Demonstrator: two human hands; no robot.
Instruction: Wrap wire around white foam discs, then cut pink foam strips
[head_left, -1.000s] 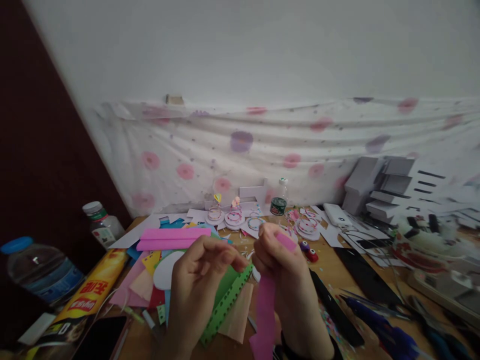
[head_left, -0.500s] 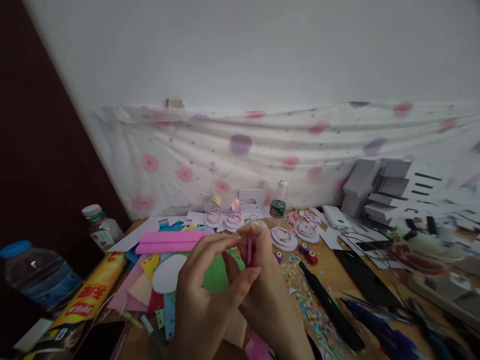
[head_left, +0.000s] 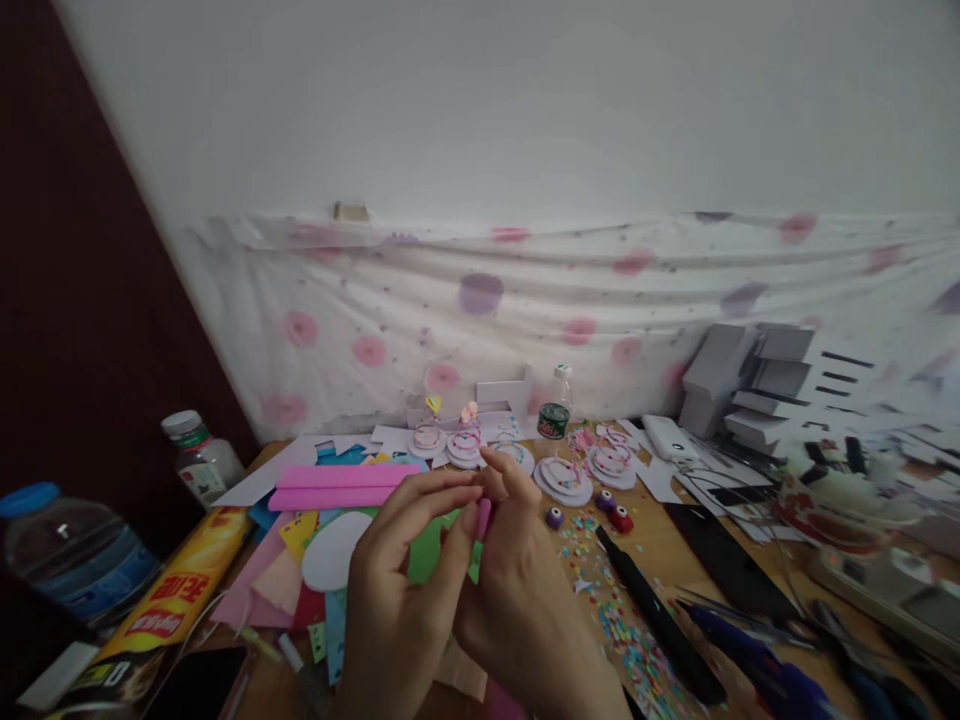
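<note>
Between my two hands, over the middle of the table, is a small pink strip of paper or similar material (head_left: 484, 519). My left hand (head_left: 405, 580) pinches its near side with thumb and fingertips. My right hand (head_left: 517, 570) curls round it from the other side, its fingers partly hiding it. Below and behind the hands lie a green sheet (head_left: 427, 555) and a white paper oval (head_left: 335, 552). A folded pink paper roll (head_left: 341, 486) rests to the left.
Beaded rings on white discs (head_left: 564, 480) stand at the back near a small bottle (head_left: 555, 405). To the right lie scattered confetti (head_left: 630, 630), a black pen-like tool (head_left: 660, 615), a blue glue gun (head_left: 750, 655) and scissors (head_left: 855, 650). At left are a yellow packet (head_left: 169, 600) and water bottle (head_left: 75, 555).
The left thumb has moved up onto the pink strip, closing the gap to the fingertips. The strip looks shorter and sits slightly further left. The right hand has turned a little.
</note>
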